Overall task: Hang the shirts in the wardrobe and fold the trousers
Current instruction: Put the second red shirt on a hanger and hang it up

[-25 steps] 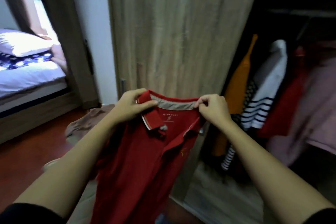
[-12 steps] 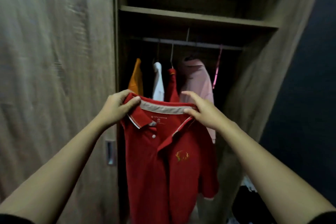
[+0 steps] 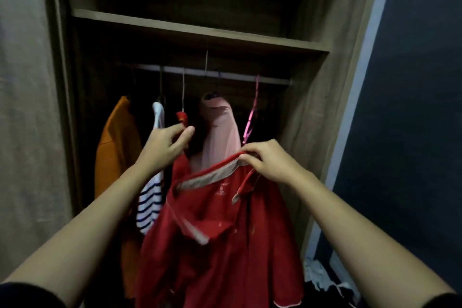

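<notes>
The right hand pinches the collar of the red polo shirt, which hangs before the wardrobe; the left hand is loose and holds nothing; better it fetches the seemingly empty pink hanger from the rail, then feeds it through the collar.

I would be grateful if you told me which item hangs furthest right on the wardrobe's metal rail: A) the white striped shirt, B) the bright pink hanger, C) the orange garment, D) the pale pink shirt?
B: the bright pink hanger hangs to the right of the pale pink shirt, with nothing beyond it on the metal rail.
</notes>
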Motion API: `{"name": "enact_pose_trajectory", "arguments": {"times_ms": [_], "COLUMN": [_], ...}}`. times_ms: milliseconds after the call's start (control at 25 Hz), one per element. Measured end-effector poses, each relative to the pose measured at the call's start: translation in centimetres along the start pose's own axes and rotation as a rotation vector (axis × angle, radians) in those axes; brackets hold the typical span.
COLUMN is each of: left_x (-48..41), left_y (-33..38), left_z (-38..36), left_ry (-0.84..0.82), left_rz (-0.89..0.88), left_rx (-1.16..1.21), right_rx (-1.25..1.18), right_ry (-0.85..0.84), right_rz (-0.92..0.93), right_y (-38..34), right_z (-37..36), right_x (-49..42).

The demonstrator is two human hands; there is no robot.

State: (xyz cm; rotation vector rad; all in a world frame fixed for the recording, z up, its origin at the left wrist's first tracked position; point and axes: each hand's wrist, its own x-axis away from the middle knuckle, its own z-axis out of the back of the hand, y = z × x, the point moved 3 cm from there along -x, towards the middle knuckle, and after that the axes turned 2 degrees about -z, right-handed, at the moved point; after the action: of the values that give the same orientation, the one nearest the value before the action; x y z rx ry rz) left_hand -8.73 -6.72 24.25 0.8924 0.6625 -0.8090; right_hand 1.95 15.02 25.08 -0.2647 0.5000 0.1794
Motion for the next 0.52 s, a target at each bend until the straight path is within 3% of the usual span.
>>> {"name": "enact_pose_trajectory", "arguments": {"times_ms": [80, 160, 520], "left_x": [-3.4, -6.9, -16.1], "left_y": [2.2, 4.2, 5.7], "left_z": [-3.0, -6.3, -18.0], "left_ry": [0.077, 0.048, -0.274], "left_rz": [0.039, 0.096, 0.315], "left_rx": [0.113, 0.159, -0.268], "right_rx": [0.026, 0.052, 0.143], "right_ry": [-0.056, -0.084, -0.176], "right_rz": [-0.001, -0.017, -0.025], "right_y": [1.5, 2.8, 6.1], "right_z": [-0.8, -1.2, -2.1], "right_x": [-0.1, -0.1, 0.6]}}
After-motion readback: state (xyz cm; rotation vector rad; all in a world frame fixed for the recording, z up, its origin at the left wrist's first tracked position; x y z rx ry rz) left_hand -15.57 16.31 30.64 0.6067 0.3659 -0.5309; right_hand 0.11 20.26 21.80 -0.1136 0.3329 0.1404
